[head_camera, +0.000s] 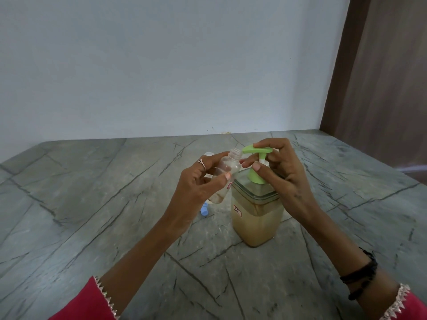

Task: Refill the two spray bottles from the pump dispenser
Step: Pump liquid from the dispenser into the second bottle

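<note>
The left hand (pixel 198 181) is holding a clear spray bottle (pixel 225 174) tilted, its open neck beside the green pump dispenser (pixel 256 204) nozzle, while the right hand (pixel 279 172) is gripping the pump head.

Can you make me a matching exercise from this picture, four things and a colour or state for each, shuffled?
Things:
1. pump head
2. spray bottle
3. small cap
4. dispenser jar

Descriptions:
A. blue, lying on the counter
B. green, under the right hand's fingers
C. holds tan liquid
D. clear, uncapped, tilted in the left hand

Pairs: 1-B, 2-D, 3-A, 4-C
</note>
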Demonstrator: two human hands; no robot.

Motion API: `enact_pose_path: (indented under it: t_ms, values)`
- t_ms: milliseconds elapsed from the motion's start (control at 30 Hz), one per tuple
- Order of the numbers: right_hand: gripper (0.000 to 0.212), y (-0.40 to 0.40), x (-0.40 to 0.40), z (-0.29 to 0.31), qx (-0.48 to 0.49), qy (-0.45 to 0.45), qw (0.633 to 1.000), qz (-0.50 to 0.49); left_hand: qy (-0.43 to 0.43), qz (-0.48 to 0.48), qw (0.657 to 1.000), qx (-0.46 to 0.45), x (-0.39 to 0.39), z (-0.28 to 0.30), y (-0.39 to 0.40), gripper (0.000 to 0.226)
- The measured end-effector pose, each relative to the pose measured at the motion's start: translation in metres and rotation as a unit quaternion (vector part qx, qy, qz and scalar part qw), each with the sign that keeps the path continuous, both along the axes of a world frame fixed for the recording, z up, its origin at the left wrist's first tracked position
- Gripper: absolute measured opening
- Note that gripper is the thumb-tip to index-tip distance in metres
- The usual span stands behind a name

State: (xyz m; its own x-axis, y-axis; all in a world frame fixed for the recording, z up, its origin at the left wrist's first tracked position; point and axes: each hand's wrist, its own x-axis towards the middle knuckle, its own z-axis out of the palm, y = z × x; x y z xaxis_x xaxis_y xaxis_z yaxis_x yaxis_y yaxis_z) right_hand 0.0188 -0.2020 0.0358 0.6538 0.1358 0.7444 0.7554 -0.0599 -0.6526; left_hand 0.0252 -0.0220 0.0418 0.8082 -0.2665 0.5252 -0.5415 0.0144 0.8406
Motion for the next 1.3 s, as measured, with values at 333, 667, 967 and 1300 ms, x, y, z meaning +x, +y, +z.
enact_pose_path:
  t_ms: [333,667,967,1300]
  values:
    - [0.022,0.003,0.0,0.001,0.003,-0.022,1.0,-0.014,-0.067,0.022,0.993,0.09,0.006,0.007,0.011,0.04]
    - [0.017,0.007,0.002,0.003,0.067,-0.013,0.998,-0.01,-0.076,0.015,0.994,0.079,0.009,0.01,0.005,0.038]
    - [0.009,0.009,0.004,0.005,0.066,-0.017,0.997,-0.03,-0.092,0.017,0.992,0.088,0.008,0.007,0.006,0.04]
    - [0.012,0.006,0.004,0.001,0.044,-0.023,0.998,-0.031,-0.072,0.018,0.995,0.07,0.005,0.006,0.005,0.041]
